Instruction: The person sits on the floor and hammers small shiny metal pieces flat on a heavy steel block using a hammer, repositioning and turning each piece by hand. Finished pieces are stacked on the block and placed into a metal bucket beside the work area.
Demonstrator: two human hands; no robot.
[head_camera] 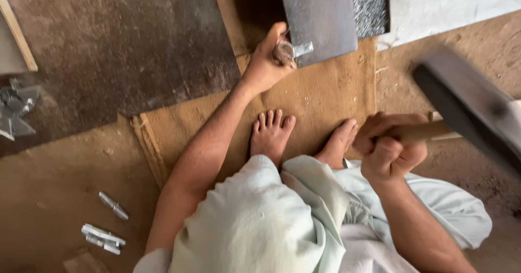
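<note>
My left hand (pixel 267 61) is stretched forward and pinches a small bent metal piece (pixel 293 51) against the near edge of a grey steel block (pixel 320 12). My right hand (pixel 388 145) is closed around the wooden handle (pixel 426 131) of a hammer. The hammer's dark heavy head (pixel 472 107) is raised close to the camera and blurred, at the right. I sit on a burlap mat (pixel 325 94) with both bare feet (pixel 271 134) resting on it below the block.
Several finished silver metal pieces (pixel 103 236) and one more (pixel 114 205) lie on the dirt floor at lower left. A dark metal sheet (pixel 119 39) covers the upper left. A tray of shiny metal bits (pixel 370 7) sits behind the block. Metal scraps (pixel 13 110) lie at the left edge.
</note>
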